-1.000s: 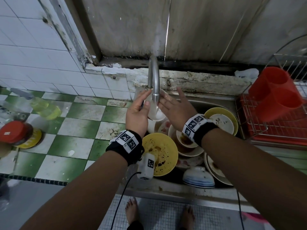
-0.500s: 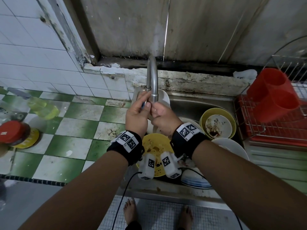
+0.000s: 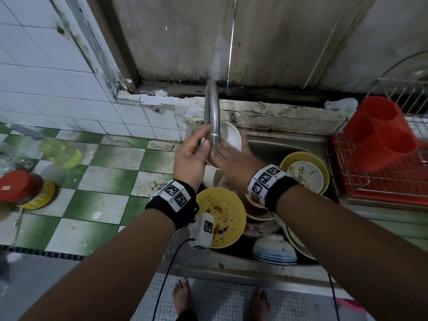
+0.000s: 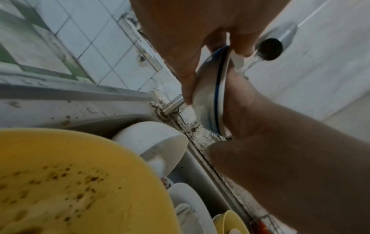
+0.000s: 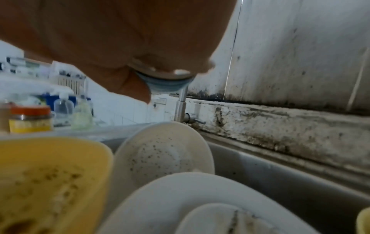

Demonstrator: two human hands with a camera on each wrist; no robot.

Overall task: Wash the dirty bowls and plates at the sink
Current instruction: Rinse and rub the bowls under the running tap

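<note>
Both hands work one small blue-rimmed bowl (image 4: 210, 88) under the running tap (image 3: 212, 117), at the far left of the sink (image 3: 289, 144). The left hand (image 3: 190, 158) pinches its rim, thumb inside and fingers behind; the right hand (image 3: 234, 158) lies flat with straight fingers inside, rubbing. This looks like the rinse of a single bowl. Next it probably goes right to the red rack (image 3: 379, 181), then the stained yellow bowl (image 3: 222, 216) nearer.

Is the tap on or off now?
On. In the left wrist view, water runs from the tap spout down to the bowl held under it.
</note>
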